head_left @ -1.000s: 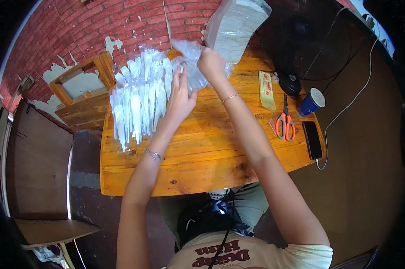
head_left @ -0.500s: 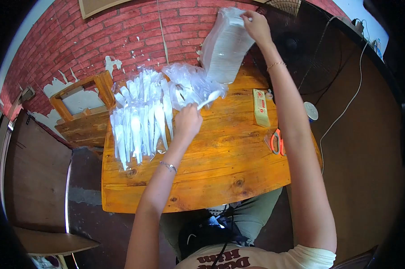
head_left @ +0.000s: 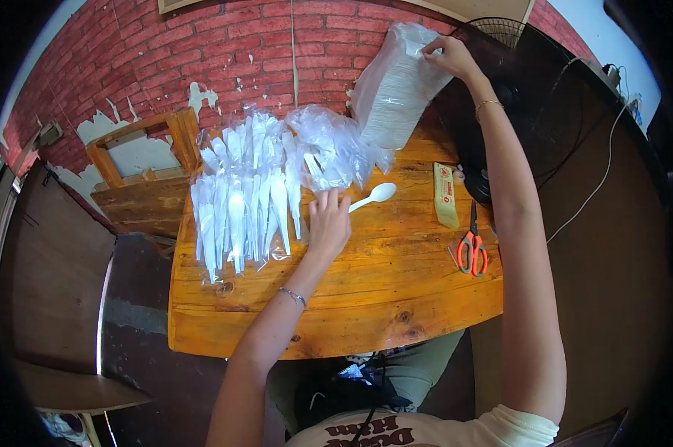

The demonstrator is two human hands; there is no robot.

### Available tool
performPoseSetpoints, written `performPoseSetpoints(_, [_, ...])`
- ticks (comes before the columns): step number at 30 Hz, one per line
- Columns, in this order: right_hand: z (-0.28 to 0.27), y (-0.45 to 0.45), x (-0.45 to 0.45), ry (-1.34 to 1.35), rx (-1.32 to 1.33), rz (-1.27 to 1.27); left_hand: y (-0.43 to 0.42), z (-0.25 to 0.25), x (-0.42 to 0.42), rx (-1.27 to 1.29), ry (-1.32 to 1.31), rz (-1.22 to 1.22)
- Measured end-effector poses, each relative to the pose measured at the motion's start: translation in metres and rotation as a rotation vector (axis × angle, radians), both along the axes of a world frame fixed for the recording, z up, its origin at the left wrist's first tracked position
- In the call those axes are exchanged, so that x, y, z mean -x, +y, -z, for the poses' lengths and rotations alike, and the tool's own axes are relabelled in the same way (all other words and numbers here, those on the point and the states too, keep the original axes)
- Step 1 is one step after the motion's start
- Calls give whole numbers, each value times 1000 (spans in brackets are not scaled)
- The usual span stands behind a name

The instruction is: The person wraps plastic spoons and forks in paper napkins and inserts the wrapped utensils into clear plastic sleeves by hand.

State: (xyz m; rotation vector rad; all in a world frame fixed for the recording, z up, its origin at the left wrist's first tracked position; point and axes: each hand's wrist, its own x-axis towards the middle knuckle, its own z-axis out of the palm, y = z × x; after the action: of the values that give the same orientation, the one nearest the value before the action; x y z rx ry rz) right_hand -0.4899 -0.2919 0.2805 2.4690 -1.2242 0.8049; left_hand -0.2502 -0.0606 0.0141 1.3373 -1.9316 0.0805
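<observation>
My left hand (head_left: pixel 329 227) is closed over the handle of a white plastic spoon (head_left: pixel 382 193), low over the wooden table; the bowl points right and the handle is mostly hidden by my fingers. At the back, my right hand (head_left: pixel 448 58) pinches at the top edge of a tall stack of thin whitish sheets in clear plastic (head_left: pixel 396 93). What exactly its fingertips grip is too small to tell. Left of my left hand lie several wrapped packets of white plastic cutlery (head_left: pixel 240 194). Behind it sits a crumpled clear plastic bag (head_left: pixel 333 145) with white pieces inside.
On the table's right (head_left: pixel 396 290) are a yellow box (head_left: pixel 445 195) and orange-handled scissors (head_left: pixel 472 249). A black fan (head_left: pixel 493 97) stands behind my right arm. A wooden frame (head_left: pixel 143 153) leans by the brick-patterned wall (head_left: pixel 225 59).
My left hand has come down toward the table with the spoon, whose bowl now points right. The right hand stays at the top of the stack. The whole view has shifted slightly.
</observation>
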Motion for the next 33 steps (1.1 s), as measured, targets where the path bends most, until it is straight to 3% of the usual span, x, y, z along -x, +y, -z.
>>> performPoseSetpoints(2, [-1, 6, 0, 50, 11, 29, -3, 0, -3, 8, 81, 198])
performPoseSetpoints(6, [4, 1, 10, 106, 93, 63, -2, -5, 0, 3, 170, 374])
performPoseSetpoints(20, [19, -2, 17, -40, 141, -52, -3, -3, -6, -62, 270, 392])
performPoseSetpoints(26, [18, -9, 17, -110, 66, 22, -3, -3, -7, -92, 284, 412])
performPoseSetpoints(29, [24, -22, 19, -662, 34, -7, -3, -2, -7, -106, 290, 413])
performPoseSetpoints(31, [18, -26, 19, -1147, 106, -110, -4, -1, -7, -87, 294, 410])
performPoseSetpoints(32, [1, 11, -9, -1667, -23, -147, -5, 0, -7, -69, 295, 412])
performPoseSetpoints(33, [-1, 7, 6, -1773, -32, -189, -6, 1, -6, -52, 294, 418])
